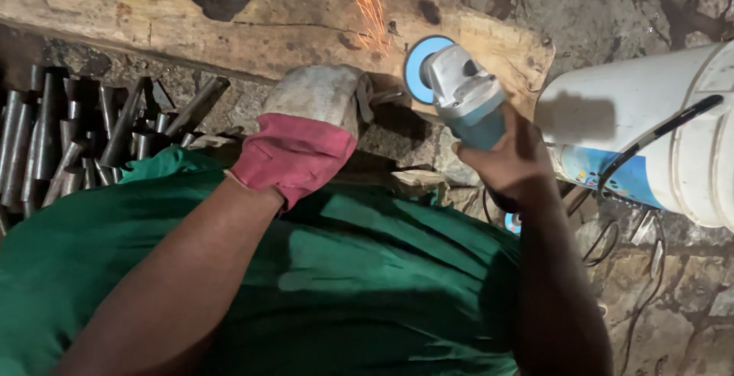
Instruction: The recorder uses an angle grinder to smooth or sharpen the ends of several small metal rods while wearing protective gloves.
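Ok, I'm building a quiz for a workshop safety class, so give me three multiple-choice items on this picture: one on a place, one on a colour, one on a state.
1. Where does the heap of dark metal tubes lie?
A. left of the gloved hand
B. on the white plastic bucket
C. on the wooden beam

2. What colour is the cuff of the work glove on the left hand?
A. blue
B. red
C. yellow

3. What is the grey-and-teal angle grinder in the right hand doing?
A. lying unplugged
B. throwing sparks
C. hanging from a hook

Answers: 1 A, the tubes fill the left edge. 2 B, red cuff under a pale palm. 3 B, orange sparks fly above its blue disc.
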